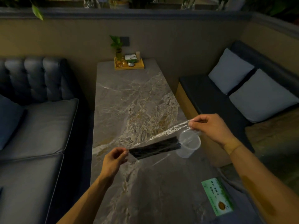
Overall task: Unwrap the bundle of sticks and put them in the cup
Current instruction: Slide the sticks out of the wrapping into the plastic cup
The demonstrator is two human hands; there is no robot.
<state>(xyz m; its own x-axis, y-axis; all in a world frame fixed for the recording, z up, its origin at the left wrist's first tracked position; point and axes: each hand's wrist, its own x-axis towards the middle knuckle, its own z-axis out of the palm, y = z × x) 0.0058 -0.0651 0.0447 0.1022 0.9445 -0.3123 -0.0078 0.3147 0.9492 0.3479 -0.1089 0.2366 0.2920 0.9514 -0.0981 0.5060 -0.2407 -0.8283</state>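
Note:
A bundle of thin black sticks [155,148] hangs above the marble table [137,102], partly inside clear plastic wrap [163,132]. My left hand [115,159] pinches the bundle's near-left end. My right hand [210,128] pinches the far end of the wrap and holds it stretched up to the right. A clear plastic cup [188,146] stands on the table just below my right hand; the sticks' right tips sit at its rim.
A green card [217,196] lies at the table's near right edge. A yellow tray [129,64] with a small plant and bottles stands at the far end. A dark sofa [35,118] is on the left, a bench with pale cushions [242,83] on the right.

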